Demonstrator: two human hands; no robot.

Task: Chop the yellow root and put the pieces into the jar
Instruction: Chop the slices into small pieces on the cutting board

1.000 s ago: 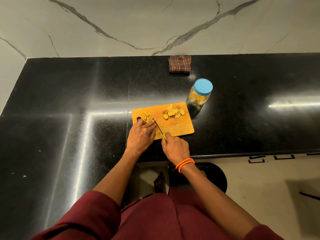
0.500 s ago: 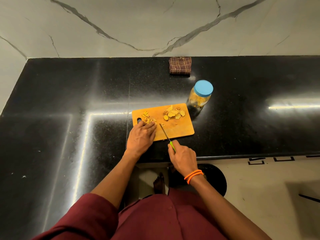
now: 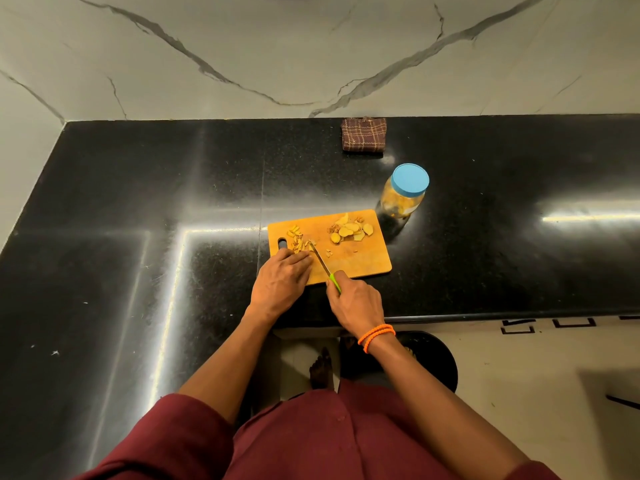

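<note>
An orange cutting board (image 3: 360, 263) lies near the black counter's front edge. On its left part lie small chopped yellow root pieces (image 3: 297, 240); a pile of larger yellow slices (image 3: 350, 230) sits at its far right. My left hand (image 3: 282, 284) rests on the board's near left corner, its fingertips curled down on the root next to the blade. My right hand (image 3: 355, 303) grips the green handle of a knife (image 3: 323, 264), whose tip lies among the chopped pieces. A jar (image 3: 403, 197) with a blue lid, holding yellow pieces, stands just beyond the board's right corner.
A folded brown checked cloth (image 3: 363, 135) lies at the back of the counter (image 3: 138, 220) against the marble wall. Below the counter edge, a black round bin (image 3: 433, 362) stands on the floor beside my bare foot.
The knife was drawn back toward me half a second ago and has moved forward again, its tip back at the pieces by my left fingertips. My left hand has stayed put.
</note>
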